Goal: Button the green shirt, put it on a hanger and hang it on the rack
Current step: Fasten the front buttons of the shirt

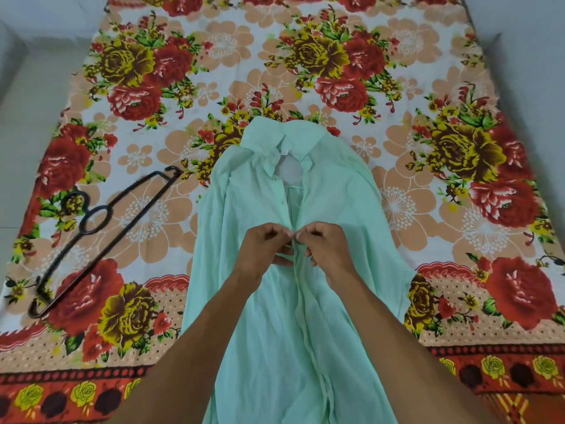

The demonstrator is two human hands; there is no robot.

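Observation:
The pale green shirt (336,203) lies flat on the bed, front up, collar away from me. Its placket is closed below my hands and gapes open above them up to the collar. My left hand (263,252) and my right hand (327,249) meet at the middle of the placket. Each pinches a shirt edge between thumb and fingertips, right at a button. The button itself is hidden between my fingers. A black hanger (101,228) lies on the bed to the left of the shirt, hook pointing toward the bed's left edge.
A floral bedsheet (458,148) in red, yellow and peach covers the whole bed. Pale floor shows along the left side (27,96) and right side of the bed. No rack is in view.

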